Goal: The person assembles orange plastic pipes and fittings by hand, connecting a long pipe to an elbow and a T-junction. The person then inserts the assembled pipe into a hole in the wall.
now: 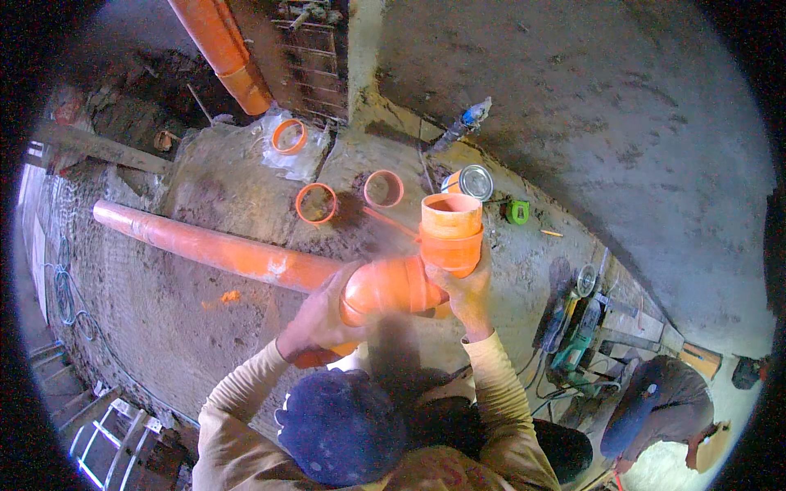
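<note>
Both my hands hold an orange plastic pipe fitting (409, 274) in front of me. My left hand (315, 319) wraps round its rounded elbow part (383, 286). My right hand (468, 296) grips from below the upright socket end (450, 229), whose open mouth faces up. The two parts meet between my hands. Behind the fitting a long orange pipe (209, 248) lies on the dirt floor, its near end hidden by my left hand.
Three short orange pipe rings (316, 203) (383, 188) (288, 136) lie on the ground, with a tin can (472, 182), a green tape measure (517, 212) and a plastic bottle (468, 121). Power tools (573, 327) lie at right. Another person (655, 405) crouches lower right. A ladder (106, 425) is lower left.
</note>
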The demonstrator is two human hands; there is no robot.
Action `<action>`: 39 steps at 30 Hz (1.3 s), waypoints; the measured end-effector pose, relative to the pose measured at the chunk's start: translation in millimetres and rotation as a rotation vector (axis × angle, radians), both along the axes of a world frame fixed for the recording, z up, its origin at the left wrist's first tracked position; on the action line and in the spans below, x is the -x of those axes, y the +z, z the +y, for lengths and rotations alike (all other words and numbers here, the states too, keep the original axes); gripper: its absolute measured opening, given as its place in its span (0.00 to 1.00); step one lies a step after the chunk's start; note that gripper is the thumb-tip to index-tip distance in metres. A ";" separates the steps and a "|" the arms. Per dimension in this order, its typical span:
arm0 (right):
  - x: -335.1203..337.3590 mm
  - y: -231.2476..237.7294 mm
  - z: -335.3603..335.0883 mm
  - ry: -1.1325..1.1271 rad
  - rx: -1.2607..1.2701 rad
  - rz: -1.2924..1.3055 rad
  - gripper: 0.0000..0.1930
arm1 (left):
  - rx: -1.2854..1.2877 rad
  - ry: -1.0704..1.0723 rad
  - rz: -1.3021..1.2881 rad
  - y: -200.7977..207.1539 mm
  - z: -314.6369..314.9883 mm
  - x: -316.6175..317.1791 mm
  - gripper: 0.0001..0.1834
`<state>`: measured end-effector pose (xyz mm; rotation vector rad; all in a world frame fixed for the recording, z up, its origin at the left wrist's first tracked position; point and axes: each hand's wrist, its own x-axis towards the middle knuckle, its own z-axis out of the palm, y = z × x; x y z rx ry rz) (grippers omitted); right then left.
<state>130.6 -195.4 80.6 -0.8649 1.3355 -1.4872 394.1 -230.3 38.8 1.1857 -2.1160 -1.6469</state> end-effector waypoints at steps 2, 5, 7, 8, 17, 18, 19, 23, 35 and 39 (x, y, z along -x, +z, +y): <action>-0.8 0.9 -0.7 -0.008 0.004 0.007 0.44 | -0.011 -0.026 -0.035 -2.1 1.5 -0.9 0.63; -2.4 2.9 0.6 -0.023 -0.015 0.048 0.41 | -0.007 -0.046 -0.067 -4.2 2.5 -2.6 0.65; -2.1 -0.4 2.3 -0.041 -0.027 0.069 0.41 | -0.022 -0.051 -0.050 -4.8 1.6 -2.0 0.65; -1.4 -3.1 2.4 -0.042 -0.037 0.077 0.41 | -0.031 -0.051 -0.047 -6.1 2.3 -1.5 0.65; -0.8 -3.6 1.2 -0.057 -0.122 0.200 0.38 | -0.136 -0.045 0.096 -16.3 5.2 2.6 0.64; -0.2 -7.1 3.1 -0.064 -0.141 0.194 0.38 | -0.149 -0.050 0.117 -16.7 4.7 2.8 0.64; -0.2 -8.0 4.0 -0.071 -0.160 0.188 0.38 | -0.156 -0.055 0.132 -18.0 4.5 3.2 0.64; -2.2 -7.4 4.0 -0.036 -0.151 0.144 0.38 | -0.168 -0.085 0.142 -13.4 0.3 3.3 0.64; 18.8 -23.5 1.3 0.117 -0.306 0.202 0.39 | -0.163 -0.016 0.237 -18.9 7.0 8.8 0.59; 23.3 -28.1 4.5 0.120 -0.216 0.201 0.38 | -0.189 -0.012 0.266 -22.0 8.7 13.3 0.59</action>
